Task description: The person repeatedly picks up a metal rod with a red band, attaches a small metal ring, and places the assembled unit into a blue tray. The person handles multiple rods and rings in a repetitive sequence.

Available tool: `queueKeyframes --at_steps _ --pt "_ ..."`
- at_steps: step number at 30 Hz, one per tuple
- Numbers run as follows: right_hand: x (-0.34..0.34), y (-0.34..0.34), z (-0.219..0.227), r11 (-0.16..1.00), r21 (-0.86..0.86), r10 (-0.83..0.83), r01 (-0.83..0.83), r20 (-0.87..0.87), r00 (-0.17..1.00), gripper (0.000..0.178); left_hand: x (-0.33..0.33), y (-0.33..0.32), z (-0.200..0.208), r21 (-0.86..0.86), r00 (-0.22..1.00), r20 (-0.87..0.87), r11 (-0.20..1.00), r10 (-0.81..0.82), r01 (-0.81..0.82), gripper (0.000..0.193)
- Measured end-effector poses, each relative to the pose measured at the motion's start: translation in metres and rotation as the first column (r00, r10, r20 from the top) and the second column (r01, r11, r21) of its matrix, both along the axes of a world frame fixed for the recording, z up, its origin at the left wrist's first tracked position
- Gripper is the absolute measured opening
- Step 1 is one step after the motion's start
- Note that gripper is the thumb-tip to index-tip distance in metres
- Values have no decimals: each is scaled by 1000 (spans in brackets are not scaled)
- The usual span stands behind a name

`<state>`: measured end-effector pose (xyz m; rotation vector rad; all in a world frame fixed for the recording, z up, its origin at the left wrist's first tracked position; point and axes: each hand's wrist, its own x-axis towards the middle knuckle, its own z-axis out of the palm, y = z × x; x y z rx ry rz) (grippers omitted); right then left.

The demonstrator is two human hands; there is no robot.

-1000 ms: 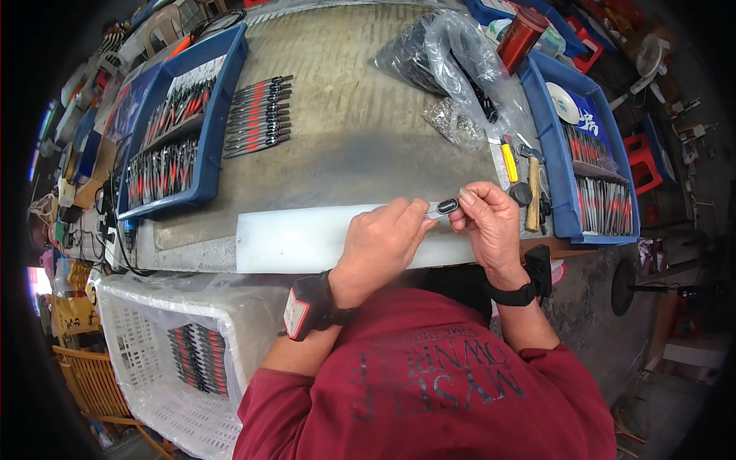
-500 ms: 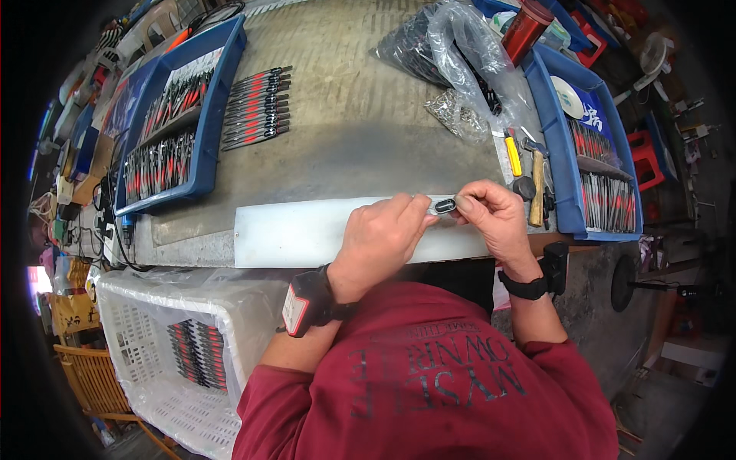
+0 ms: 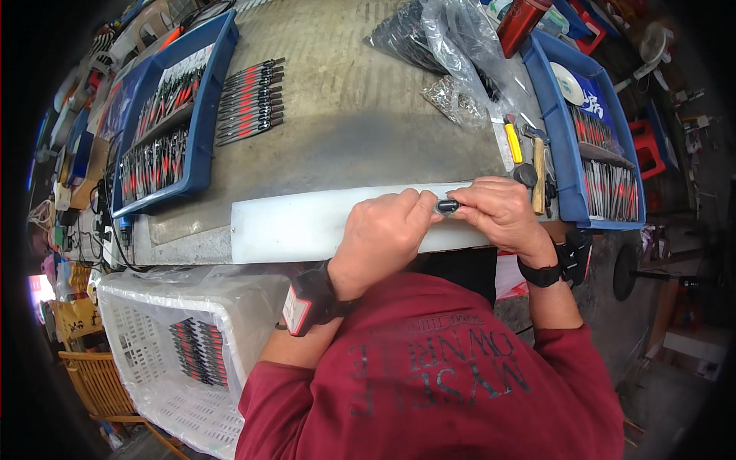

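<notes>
A small black oval part with a pale rim (image 3: 447,206) is between my hands, over the near edge of the bench. My left hand (image 3: 387,234) pinches its left end with thumb and forefinger. My right hand (image 3: 500,216) closes on its right end, the fingers hiding much of that side. Beneath both hands lies a long white board (image 3: 295,228). On the bench at the far left, a row of slim black-and-red tools (image 3: 250,103) lies side by side.
Blue trays of similar slim tools stand left (image 3: 201,157) and right (image 3: 640,203). A hammer (image 3: 539,176) and yellow-handled tool (image 3: 513,143) lie right of the board. Beyond are a plastic bag (image 3: 468,54) and red cylinder (image 3: 524,24). A lined white basket (image 3: 222,299) sits lower left.
My right hand has turned and its fingers have closed further over the small part. The part now shows a solid black face instead of its ring-like outline. The view has shifted slightly.
</notes>
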<state>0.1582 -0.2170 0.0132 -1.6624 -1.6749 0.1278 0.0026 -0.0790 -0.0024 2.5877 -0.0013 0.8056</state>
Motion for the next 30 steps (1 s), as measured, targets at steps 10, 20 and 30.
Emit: queueKeyframes --at_steps 10,20,30 --pt "-5 -5 9 1000 6 25 -26 64 998 20 -1 -5 4 42 998 53 999 15 -17 17" --pt "0 3 3 997 71 23 -26 54 998 21 -4 4 10 67 1000 23 998 18 -20 23" --pt "4 2 -2 997 63 51 -54 41 998 19 -2 1 7 97 1000 12 995 11 -12 19"
